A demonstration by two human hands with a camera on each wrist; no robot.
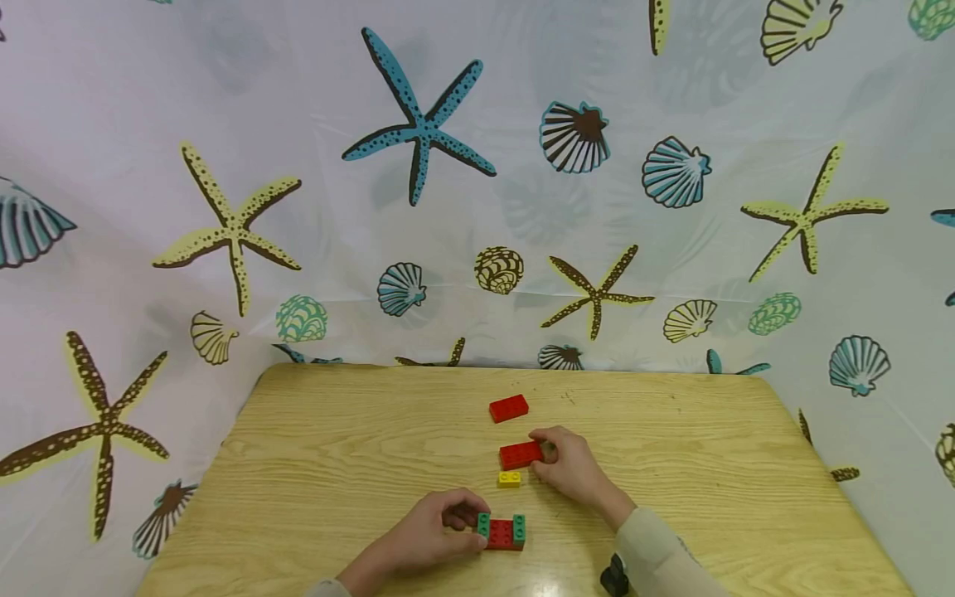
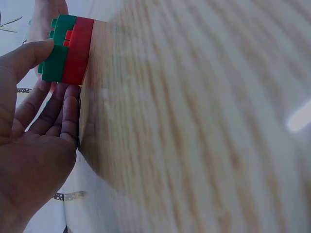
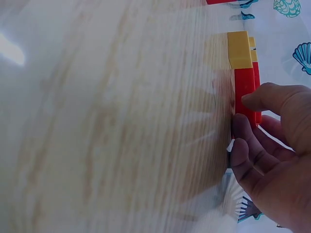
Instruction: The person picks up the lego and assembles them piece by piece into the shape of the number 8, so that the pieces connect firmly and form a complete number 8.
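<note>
Near the front of the table, my left hand (image 1: 429, 532) pinches the left end of a small brick assembly. That assembly is a red brick (image 1: 501, 536) with a green brick (image 1: 519, 528) standing on each end. In the left wrist view my thumb presses on a green brick (image 2: 56, 63), with the fingers below it. Farther forward, my right hand (image 1: 578, 471) holds another red brick (image 1: 518, 455) by its right end, thumb on the near side. A yellow brick (image 1: 510, 479) lies just in front of that red brick.
Toward the back of the wooden table (image 1: 336, 431) lies another red brick (image 1: 509, 408). A dark object (image 1: 615, 575) shows beside the right sleeve. A white curtain (image 1: 313, 207) printed with starfish and shells hangs behind and beside the table.
</note>
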